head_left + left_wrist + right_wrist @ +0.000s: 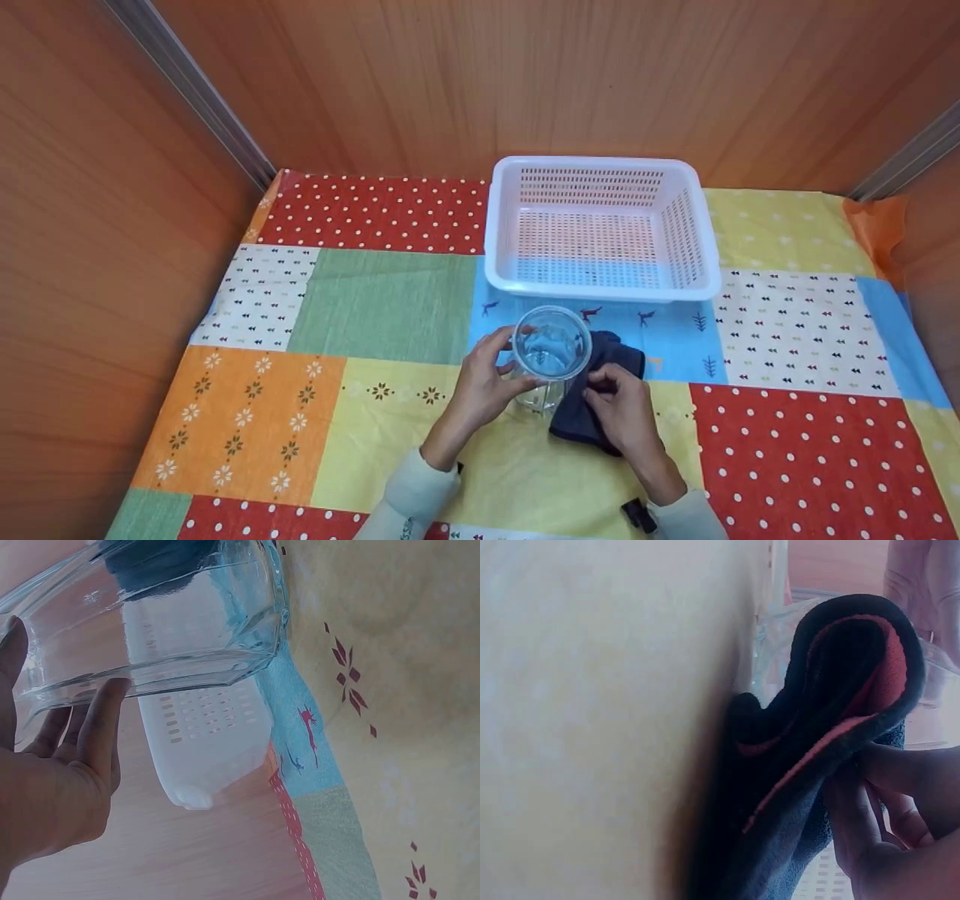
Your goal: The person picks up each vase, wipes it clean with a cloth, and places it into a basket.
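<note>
A clear glass jar (551,349) stands upright near the middle of the patchwork cloth, its round mouth facing up. My left hand (489,379) grips it near the rim from the left, thumb in front and fingers behind. In the left wrist view the jar (202,664) shows faceted sides, with fingers round its upper part. To its right, my right hand (621,401) pinches a dark cloth (581,412) that hangs beside the jar. The right wrist view shows the folded cloth (795,780) with a reddish inner side; whether it touches the glass is hard to tell.
A white slotted plastic basket (600,291) stands just behind the jar, with nothing inside. Wooden panels (480,90) rise behind the table and at both sides. The colourful patchwork tablecloth (390,300) covers the table.
</note>
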Demonstrator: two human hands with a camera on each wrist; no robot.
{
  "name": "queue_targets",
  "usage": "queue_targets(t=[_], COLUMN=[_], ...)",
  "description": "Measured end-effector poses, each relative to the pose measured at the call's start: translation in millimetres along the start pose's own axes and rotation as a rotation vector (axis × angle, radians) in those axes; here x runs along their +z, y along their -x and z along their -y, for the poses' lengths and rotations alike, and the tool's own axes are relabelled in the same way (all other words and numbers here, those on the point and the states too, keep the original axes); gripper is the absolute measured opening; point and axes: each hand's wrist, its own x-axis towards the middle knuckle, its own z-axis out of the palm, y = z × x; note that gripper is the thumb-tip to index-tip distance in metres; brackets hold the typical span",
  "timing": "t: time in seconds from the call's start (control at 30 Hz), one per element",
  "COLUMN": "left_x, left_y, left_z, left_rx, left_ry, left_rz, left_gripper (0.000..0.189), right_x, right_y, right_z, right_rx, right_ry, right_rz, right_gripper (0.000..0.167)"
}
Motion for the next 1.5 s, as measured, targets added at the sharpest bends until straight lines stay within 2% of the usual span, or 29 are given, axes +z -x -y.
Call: queue_targets(t=[0.37, 0.73, 0.97, 1.1, 1.5], left_x=[-0.5, -0.1, -0.9, -1.1, -0.5], left_y=[0.4, 0.9, 0.3, 0.2, 0.8], left_z=[0.2, 0.2, -0.5, -0.4, 0.5], left_rx=[-0.003, -0.004, -0.012, -0.014, -0.009], left_ry=[-0.007, -0.036, -0.014, -0.007, -0.015], left_rz=[0.004, -0.009, 0.008, 0.009, 0.011], left_gripper=[0.065, 0.066, 0.066, 0.066, 0.064], right_x=[-0.2, 2.9, -0.2, -3.2, -14.0], right_y=[-0.7, 3.2, 2.6, 1.8, -2.4], right_z=[-2.8, -4.4, 6.9, 16.9, 47.7], right_rx=[0.021, -0.009, 0.009, 0.031, 0.019], right_ry=[0.023, -0.012, -0.038, -0.09, -0.216], right_rz=[0.011, -0.028, -0.039, -0.037, -0.041], right_gripper=[0.018, 0.018, 0.017, 0.016, 0.019])
